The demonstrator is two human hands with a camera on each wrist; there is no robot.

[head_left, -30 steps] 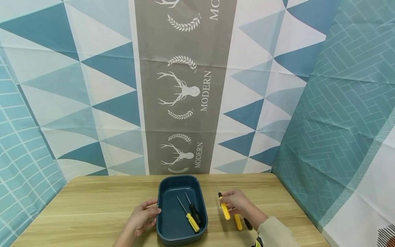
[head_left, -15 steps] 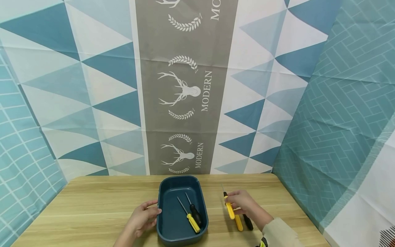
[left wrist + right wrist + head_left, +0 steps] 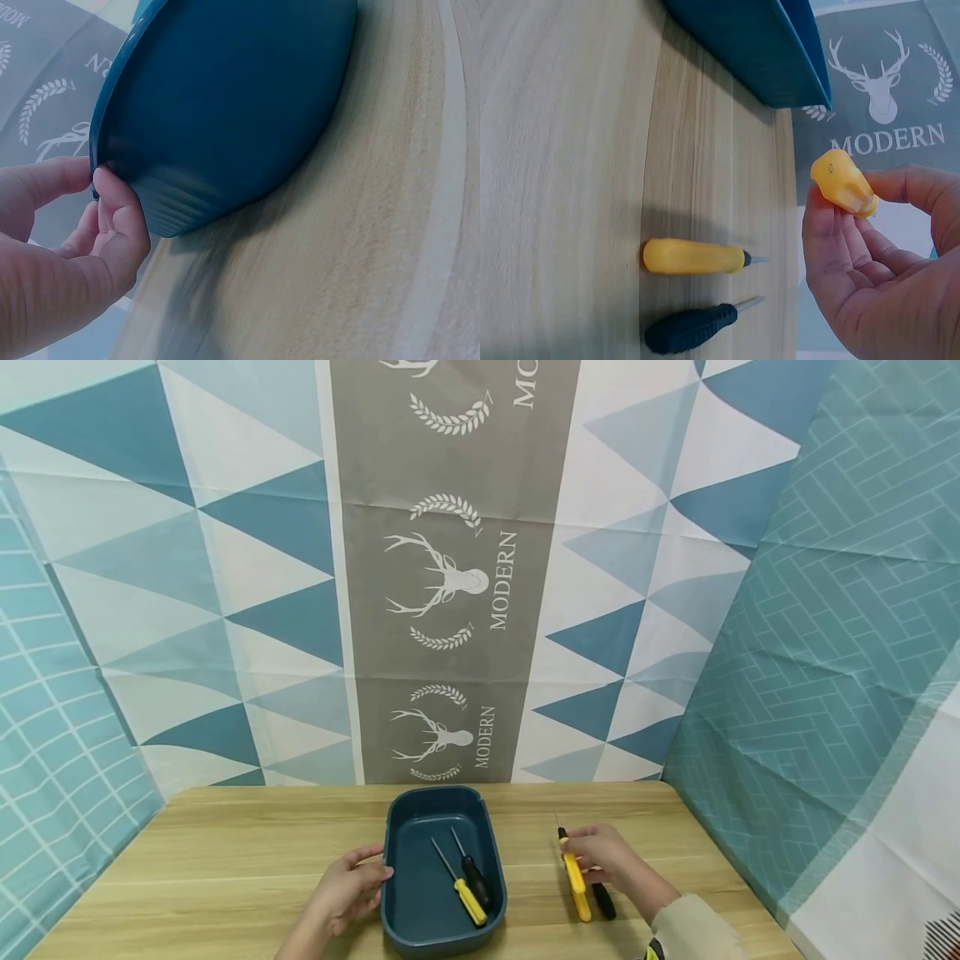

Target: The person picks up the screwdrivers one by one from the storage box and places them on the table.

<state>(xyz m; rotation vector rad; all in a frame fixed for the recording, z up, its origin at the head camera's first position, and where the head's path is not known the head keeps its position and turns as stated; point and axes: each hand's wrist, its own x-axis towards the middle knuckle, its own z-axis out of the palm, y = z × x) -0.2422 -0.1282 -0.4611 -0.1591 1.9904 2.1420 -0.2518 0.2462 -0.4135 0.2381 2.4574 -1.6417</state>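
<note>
At the left side of a dark blue rectangular bin (image 3: 414,893), my left hand (image 3: 349,893) pinches the rim between thumb and fingers. Two screwdrivers lie inside it, one with a yellow handle (image 3: 468,902) and one with a black handle (image 3: 476,883). My right hand (image 3: 609,858) holds a yellow-handled screwdriver (image 3: 573,868) with a black collar above the table, its thin shaft pointing away from me. The right wrist view shows that handle (image 3: 841,180) end-on between thumb and fingers. Below, another yellow-handled screwdriver (image 3: 694,256) and a black-handled screwdriver (image 3: 690,330) lie side by side on the wood.
The wood-grain table (image 3: 247,852) extends to both sides of the bin. Patterned cloth (image 3: 438,610) hangs behind its far edge, and teal cloth (image 3: 817,635) runs along the right side. A light sleeve (image 3: 693,931) covers the right forearm.
My right hand has moved to the right, away from the bin, carrying the yellow-handled screwdriver, which now overlaps the yellow one on the table. My left hand and the bin look unchanged.
</note>
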